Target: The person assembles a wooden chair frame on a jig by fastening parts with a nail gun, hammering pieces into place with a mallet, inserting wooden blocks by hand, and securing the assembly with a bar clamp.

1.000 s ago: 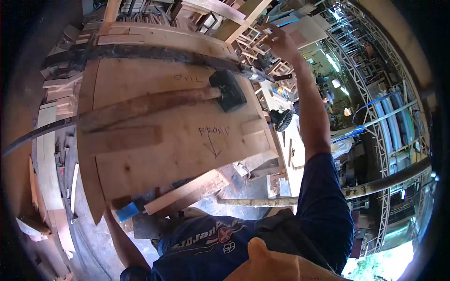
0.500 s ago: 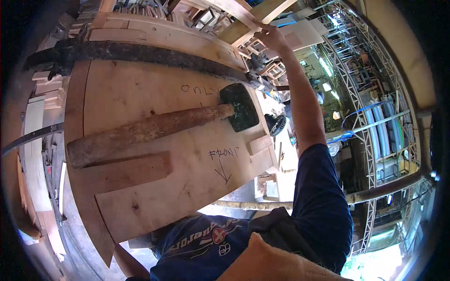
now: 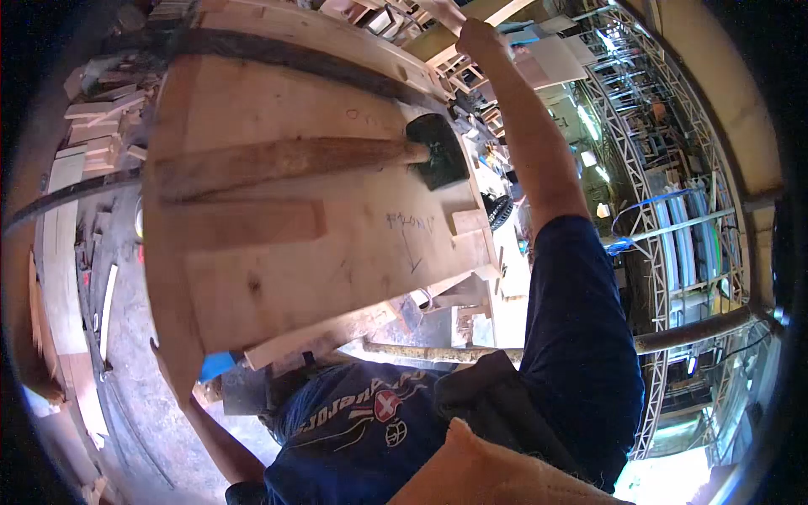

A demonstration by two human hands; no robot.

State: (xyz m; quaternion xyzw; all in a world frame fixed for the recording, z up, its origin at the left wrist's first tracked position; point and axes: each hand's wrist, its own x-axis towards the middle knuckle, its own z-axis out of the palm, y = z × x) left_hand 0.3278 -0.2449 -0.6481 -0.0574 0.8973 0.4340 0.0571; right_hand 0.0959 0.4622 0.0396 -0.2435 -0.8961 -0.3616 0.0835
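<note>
A large wooden panel (image 3: 295, 295) with pencil writing fills the middle of the view. On it lies a mallet (image 3: 438, 151) with a black head and a thick wooden handle. My left hand (image 3: 174, 376) is at the panel's near left corner, gripping its edge; some fingers are hidden behind the wood. My right arm is stretched far forward to the upper right. There my right hand (image 3: 481, 42) is closed around a pale wooden strip (image 3: 443, 12), beyond the panel's far end. Along the panel's far side runs a dark clamp bar (image 3: 311, 59).
Offcuts (image 3: 105, 126) are stacked at the left, above long pale boards (image 3: 67, 252). A second dark bar (image 3: 76, 195) juts out from the panel's left edge. A horizontal pole (image 3: 690, 331) passes at my right. Small blocks (image 3: 470, 222) sit at the panel's right end.
The panel's left end has shifted right and up in view, the mallet along with it. My left hand has come into sight at the corner. My right hand's fingers have curled from extended to closed.
</note>
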